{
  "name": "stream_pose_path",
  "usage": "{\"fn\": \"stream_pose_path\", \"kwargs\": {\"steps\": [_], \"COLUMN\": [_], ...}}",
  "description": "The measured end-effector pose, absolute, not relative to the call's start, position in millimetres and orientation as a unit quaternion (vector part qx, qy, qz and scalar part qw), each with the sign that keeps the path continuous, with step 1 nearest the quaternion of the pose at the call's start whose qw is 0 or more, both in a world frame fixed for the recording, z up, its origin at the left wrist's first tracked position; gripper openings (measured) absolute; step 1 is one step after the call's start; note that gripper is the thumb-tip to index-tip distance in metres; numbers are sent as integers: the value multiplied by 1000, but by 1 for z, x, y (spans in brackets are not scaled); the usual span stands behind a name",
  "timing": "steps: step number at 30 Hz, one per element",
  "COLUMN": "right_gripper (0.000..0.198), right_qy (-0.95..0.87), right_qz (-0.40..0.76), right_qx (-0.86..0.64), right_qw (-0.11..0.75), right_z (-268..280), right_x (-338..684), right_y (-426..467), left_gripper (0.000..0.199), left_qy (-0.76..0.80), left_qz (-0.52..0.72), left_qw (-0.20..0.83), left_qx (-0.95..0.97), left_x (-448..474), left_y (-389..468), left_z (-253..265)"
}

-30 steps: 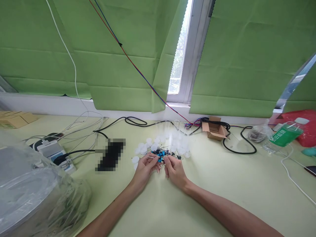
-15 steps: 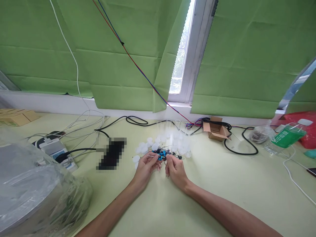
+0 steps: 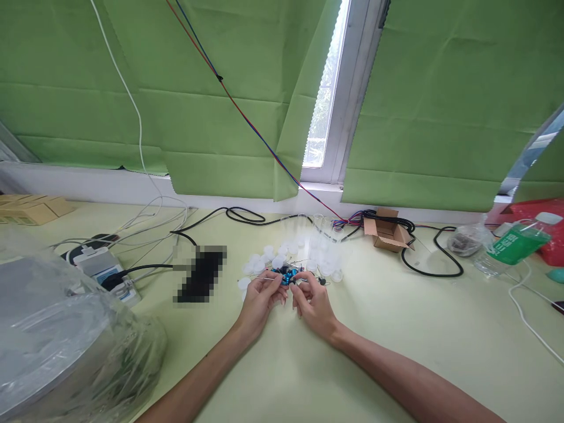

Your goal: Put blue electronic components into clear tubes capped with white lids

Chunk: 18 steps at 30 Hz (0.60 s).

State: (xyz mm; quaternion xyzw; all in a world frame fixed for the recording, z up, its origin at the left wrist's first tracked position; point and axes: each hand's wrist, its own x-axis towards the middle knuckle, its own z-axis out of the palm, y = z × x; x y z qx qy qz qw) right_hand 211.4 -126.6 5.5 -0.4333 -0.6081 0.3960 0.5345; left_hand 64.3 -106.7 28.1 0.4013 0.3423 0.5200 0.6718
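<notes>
A small heap of blue and black parts with thin wire leads (image 3: 288, 275) lies on the table; they look like electronic components, too small to name surely. At the heap's left edge my left hand (image 3: 261, 296) is closed, thumb and forefinger pinching a small part whose thin lead sticks out leftward. My right hand (image 3: 315, 302) is at the heap's right side, its thumb and forefinger around a small dark part. Several translucent white discs (image 3: 255, 263) lie behind and left of the heap. Clear tubes (image 3: 326, 232) stand behind it.
A dark pixelated object (image 3: 200, 275) lies at left, by a power strip (image 3: 108, 276) with cables. A plastic-wrapped object (image 3: 79, 352) fills the near left. An open cardboard box (image 3: 385, 238), black cable (image 3: 434, 274) and green-labelled bottle (image 3: 511, 247) are at right.
My right forefinger has lifted and stretched over the heap, and the right thumb and forefinger now show a gap with a dark part between. My left hand holds nearly still.
</notes>
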Motion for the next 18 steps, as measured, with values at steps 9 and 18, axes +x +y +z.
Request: {"fn": "stream_pose_path", "kwargs": {"steps": [9, 18], "right_gripper": [33, 53], "right_qy": [-608, -620], "right_qz": [400, 309], "right_qx": [-442, -484], "right_qw": [525, 535], "right_z": [4, 3], "right_x": [213, 213], "right_y": [-126, -123], "left_gripper": [24, 24], "left_qy": [338, 330], "left_qz": [508, 495], "left_qw": [669, 669], "left_qx": [423, 446], "left_x": [65, 67], "left_y": [-109, -113], "left_z": [31, 31]}}
